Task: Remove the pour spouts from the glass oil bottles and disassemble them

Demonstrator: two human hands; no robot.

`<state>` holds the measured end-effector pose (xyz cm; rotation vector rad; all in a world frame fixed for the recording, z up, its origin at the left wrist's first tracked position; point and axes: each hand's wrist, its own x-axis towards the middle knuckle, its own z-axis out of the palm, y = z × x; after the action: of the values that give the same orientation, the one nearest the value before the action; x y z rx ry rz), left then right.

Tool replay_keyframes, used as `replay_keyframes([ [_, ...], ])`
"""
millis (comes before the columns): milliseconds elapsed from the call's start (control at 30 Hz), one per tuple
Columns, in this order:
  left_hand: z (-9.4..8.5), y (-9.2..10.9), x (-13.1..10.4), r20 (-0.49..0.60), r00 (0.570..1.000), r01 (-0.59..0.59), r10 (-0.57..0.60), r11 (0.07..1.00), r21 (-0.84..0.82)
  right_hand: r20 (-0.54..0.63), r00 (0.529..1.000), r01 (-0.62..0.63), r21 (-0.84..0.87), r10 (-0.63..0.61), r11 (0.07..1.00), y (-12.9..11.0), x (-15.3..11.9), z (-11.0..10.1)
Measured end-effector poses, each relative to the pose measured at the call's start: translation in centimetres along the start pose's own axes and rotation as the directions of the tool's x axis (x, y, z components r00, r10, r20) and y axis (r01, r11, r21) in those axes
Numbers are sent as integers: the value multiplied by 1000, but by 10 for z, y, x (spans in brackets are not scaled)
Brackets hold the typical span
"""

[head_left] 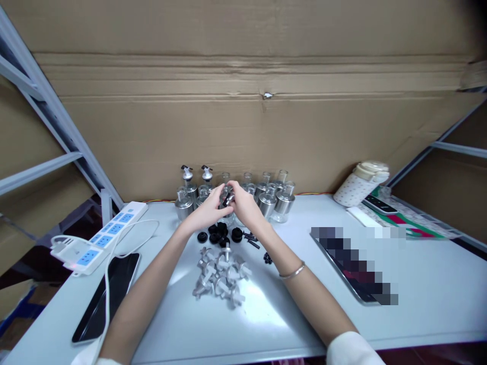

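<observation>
My left hand (208, 211) and my right hand (245, 204) meet over the front of a group of bottles. Fingers of both close around a small silver-and-black pourer spout (229, 198), partly hidden by them. Glass bottles with metal sleeves (267, 204) stand upright behind and beside my hands. Two at the back left carry silver pourer spouts with black flaps (207, 174). Below my hands lie black round stoppers (218, 234), thin black strips (252, 240) and a pile of pale grey-white spout parts (220, 276). Tiny black pieces (268, 258) sit near my right forearm.
A power strip (110, 234) with a white cable and a dark phone (108, 296) lie on the left. At right are a partly blurred tablet-like device (348, 268), a spotted flask (359, 183) and another black handset (379, 205). Cardboard (243, 132) walls the back.
</observation>
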<state>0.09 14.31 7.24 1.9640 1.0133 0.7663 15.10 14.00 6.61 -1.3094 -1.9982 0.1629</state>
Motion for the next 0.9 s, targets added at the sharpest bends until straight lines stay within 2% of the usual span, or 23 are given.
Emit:
replay_keyframes([
  [100, 3, 2, -1, -54, 998, -12, 16, 998, 63, -18, 999, -51, -24, 51, 998, -2, -1, -5],
  [200, 5, 11, -6, -166, 979, -98, 116, 989, 111, -67, 997, -39, 48, 42, 998, -7, -8, -10],
  [267, 8, 18, -12, -272, 937, -186, 218, 973, 138, -93, 996, 26, 151, -12, 988, -12, -17, -15],
  [333, 16, 23, -20, -381, 886, -244, 264, 965, 101, -89, 994, 84, 255, -63, 963, -16, -29, -19],
  [467, 44, 16, -50, -554, 820, -250, 146, 961, -117, -55, 997, 74, 317, -59, 945, -17, -59, -22],
  [533, 60, 8, -68, -542, 828, -230, 145, 969, -93, -91, 996, 27, 298, 0, 954, -15, -73, -20],
  [633, 74, -4, -89, -412, 836, -302, 363, 930, 208, -164, 985, 14, 329, 43, 944, -11, -90, -12],
  [700, 75, -8, -95, -348, 814, -352, 465, 871, 342, -190, 981, 40, 351, 29, 935, -10, -98, -7],
  [800, 69, -10, -98, -283, 791, -400, 543, 808, 433, -166, 980, 162, 348, -109, 923, -8, -107, -2],
  [900, 63, -5, -103, -243, 829, -382, 503, 828, 411, -183, 937, 342, 300, -298, 891, -7, -112, -4],
])
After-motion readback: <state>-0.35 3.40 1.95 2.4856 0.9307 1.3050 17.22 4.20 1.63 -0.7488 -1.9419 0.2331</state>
